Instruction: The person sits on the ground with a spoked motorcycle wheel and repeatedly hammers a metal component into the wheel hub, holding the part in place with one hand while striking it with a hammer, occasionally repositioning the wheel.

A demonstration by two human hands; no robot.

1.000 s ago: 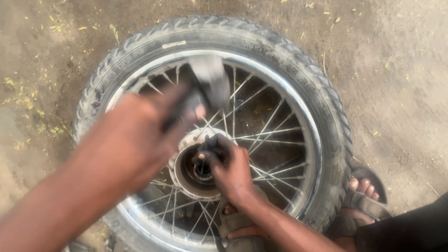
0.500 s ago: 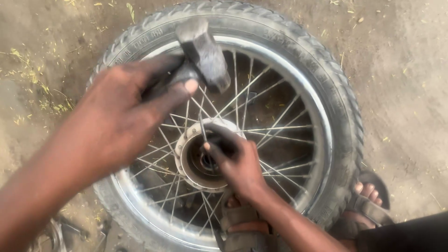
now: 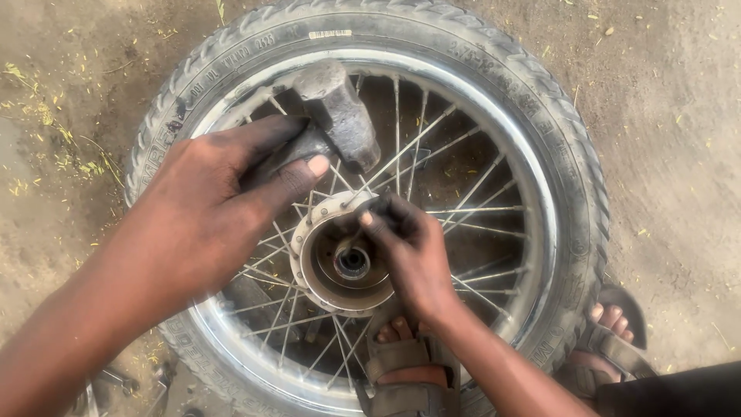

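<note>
Left hand (image 3: 208, 208) wrapped tight round the dark handle of a hammer (image 3: 336, 112), thumb pressed along the grip, heavy grey head raised just above the spokes, far side of the hub. Right hand (image 3: 409, 247) pinched closed on a small dark tool (image 3: 369, 212), too hidden by the fingertips to tell what kind, its tip set against the far edge of the hub (image 3: 343, 259). Hammer head just beyond that pinch, a little to the left, tilted, not touching it.

Hub dead centre of the wheel (image 3: 494, 139), a round metal cup with a dark bore in the middle, grease-stained. Thin silver spokes (image 3: 463, 185) fanning out to a shiny rim, black ribbed tyre (image 3: 571, 154) all around. Wheel lying flat on bare dirt ground (image 3: 679, 116), strewn with yellow-green bits of chaff on the left.

Near edge: 1 sandalled foot (image 3: 405, 359) planted inside the rim, between spokes, just under the right wrist. Another sandalled foot (image 3: 610, 340) outside the tyre, near right. Dark trouser leg at the bottom right corner. A few small metal parts (image 3: 116, 382) on the ground, near left, too blurred to name.
</note>
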